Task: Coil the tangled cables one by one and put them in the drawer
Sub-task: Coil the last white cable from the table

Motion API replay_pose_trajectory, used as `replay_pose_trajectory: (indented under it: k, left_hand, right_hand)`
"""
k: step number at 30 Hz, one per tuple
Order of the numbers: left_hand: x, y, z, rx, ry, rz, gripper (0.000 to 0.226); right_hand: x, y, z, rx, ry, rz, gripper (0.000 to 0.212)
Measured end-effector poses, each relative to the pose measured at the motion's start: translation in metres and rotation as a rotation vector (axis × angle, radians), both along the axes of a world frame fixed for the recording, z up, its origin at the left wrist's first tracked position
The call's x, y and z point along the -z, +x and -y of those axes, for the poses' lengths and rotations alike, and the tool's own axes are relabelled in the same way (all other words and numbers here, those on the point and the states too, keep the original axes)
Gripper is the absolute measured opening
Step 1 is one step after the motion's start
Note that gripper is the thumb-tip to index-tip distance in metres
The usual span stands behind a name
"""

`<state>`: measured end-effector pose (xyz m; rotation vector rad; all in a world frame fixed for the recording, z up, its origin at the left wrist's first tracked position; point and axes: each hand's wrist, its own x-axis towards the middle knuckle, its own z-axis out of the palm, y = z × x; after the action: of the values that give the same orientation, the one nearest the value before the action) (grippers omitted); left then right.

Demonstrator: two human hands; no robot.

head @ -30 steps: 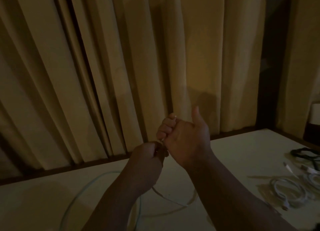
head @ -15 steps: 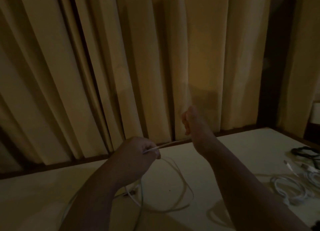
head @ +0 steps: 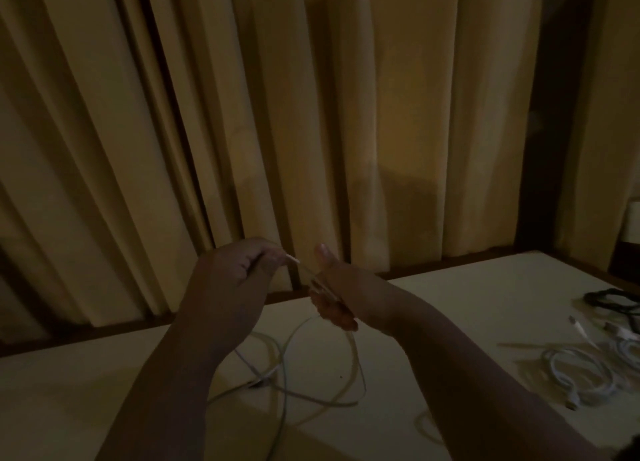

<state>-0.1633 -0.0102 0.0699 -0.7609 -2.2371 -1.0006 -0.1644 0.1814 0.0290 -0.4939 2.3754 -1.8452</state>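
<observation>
Looks like we're in somebody's home, can't tell which room. We've got long yellowish curtains [head: 311, 114] hanging in heavy folds right behind a pale tabletop [head: 485, 304], dim warm lighting, and loose white charging cables [head: 575, 374] plus a black cable [head: 609, 298] lying on it, pretty normal household stuff.

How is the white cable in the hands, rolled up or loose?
Loose. From the left hand and right hand the white cable hangs down in wide, messy loops onto the table, not a neat coil.

Left hand [head: 235, 273] pinches white cable [head: 354, 356] stretched to right hand [head: 334, 289] (thumb up), loops on table [head: 467, 308].
</observation>
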Motion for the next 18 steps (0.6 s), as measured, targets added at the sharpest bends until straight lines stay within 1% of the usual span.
replay_pose_trajectory:
  k: [2, 4, 8, 10, 12, 14, 16, 18]
  left_hand:
    - [0.001, -0.004, 0.006, 0.0, 0.088, 0.018, 0.027]
    - [0.005, -0.009, 0.009, 0.022, 0.154, 0.055, 0.025]
    - [0.016, -0.015, 0.0, 0.077, 0.19, 0.113, 0.027]
    - [0.023, -0.016, -0.012, 0.13, 0.218, 0.167, 0.029]
    - [0.029, -0.014, -0.025, 0.201, 0.265, 0.256, 0.025]
    - [0.033, -0.01, -0.037, 0.255, 0.273, 0.333, 0.023]
    - [0.035, -0.006, -0.044, 0.238, 0.212, 0.323, 0.034]
    - [0.035, -0.002, -0.046, 0.2, 0.167, 0.329, 0.04]
  right_hand:
    - [-0.007, 0.005, 0.003, -0.143, -0.193, 0.109, 0.072]
    - [-0.015, 0.008, 0.005, -0.239, -0.382, 0.193, 0.07]
    - [-0.023, 0.01, 0.006, -0.368, -0.737, 0.275, 0.069]
    - [-0.025, 0.01, 0.005, -0.37, -0.882, 0.262, 0.068]
    - [-0.027, 0.01, 0.004, -0.368, -1.02, 0.245, 0.067]
    - [-0.027, 0.009, 0.001, -0.403, -1.15, 0.237, 0.07]
    - [-0.026, 0.008, -0.001, -0.412, -1.25, 0.196, 0.074]
    - [-0.027, 0.008, -0.002, -0.367, -1.325, 0.142, 0.075]
